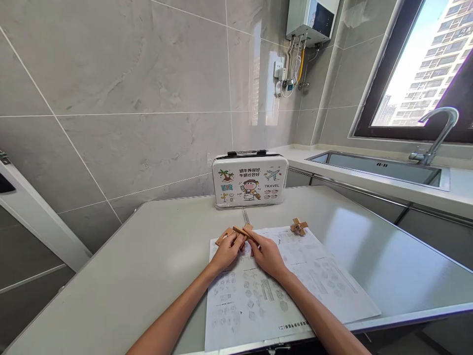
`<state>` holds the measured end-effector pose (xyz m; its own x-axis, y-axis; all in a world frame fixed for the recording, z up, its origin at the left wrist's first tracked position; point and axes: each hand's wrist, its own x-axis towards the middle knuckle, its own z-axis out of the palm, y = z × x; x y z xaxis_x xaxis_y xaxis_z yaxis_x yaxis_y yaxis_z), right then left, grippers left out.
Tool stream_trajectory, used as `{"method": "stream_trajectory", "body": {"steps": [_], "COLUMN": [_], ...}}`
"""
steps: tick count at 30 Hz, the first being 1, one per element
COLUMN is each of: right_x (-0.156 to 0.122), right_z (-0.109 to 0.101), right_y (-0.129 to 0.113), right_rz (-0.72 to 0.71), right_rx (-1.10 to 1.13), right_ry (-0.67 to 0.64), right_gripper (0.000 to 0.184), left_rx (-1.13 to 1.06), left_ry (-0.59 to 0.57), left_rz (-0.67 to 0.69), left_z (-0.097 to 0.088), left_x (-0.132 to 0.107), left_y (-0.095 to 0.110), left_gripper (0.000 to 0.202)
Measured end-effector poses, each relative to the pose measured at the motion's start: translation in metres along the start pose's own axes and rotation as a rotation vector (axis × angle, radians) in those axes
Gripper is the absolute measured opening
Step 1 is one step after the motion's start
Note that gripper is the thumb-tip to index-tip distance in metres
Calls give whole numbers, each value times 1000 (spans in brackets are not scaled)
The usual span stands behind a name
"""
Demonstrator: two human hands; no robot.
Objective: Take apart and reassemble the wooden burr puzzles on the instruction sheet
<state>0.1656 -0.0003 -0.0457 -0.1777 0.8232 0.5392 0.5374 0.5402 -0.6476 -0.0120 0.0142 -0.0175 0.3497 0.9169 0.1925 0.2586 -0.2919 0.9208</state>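
Fingertips of the left hand (227, 254) and right hand (269, 256) pinch wooden pieces (241, 230) between them, over the far edge of the paper (340, 305); which fingers grip which piece, I cannot tell. A wooden cross (299, 227) sits at the paper's far right corner. The paper's near side runs along the table (111, 276) edge. Bare tabletop spreads wide to the left; the case (250, 181) stands beyond the hands, well apart.
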Motion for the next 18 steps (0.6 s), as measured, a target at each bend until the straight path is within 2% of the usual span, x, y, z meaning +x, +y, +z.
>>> {"method": "stream_trajectory", "body": {"steps": [10, 18], "right_x": [0, 0], "right_z": [0, -3], "right_y": [0, -2], "right_rz": [54, 36], "right_rx": [-35, -1], "right_ry": [76, 71], "right_gripper": [48, 46], "left_rx": [11, -14], "left_ry": [10, 27], "left_rz": [2, -20], "left_z": [4, 6], "left_x": [-1, -2], "left_y": [0, 0], "left_gripper": [44, 42]}}
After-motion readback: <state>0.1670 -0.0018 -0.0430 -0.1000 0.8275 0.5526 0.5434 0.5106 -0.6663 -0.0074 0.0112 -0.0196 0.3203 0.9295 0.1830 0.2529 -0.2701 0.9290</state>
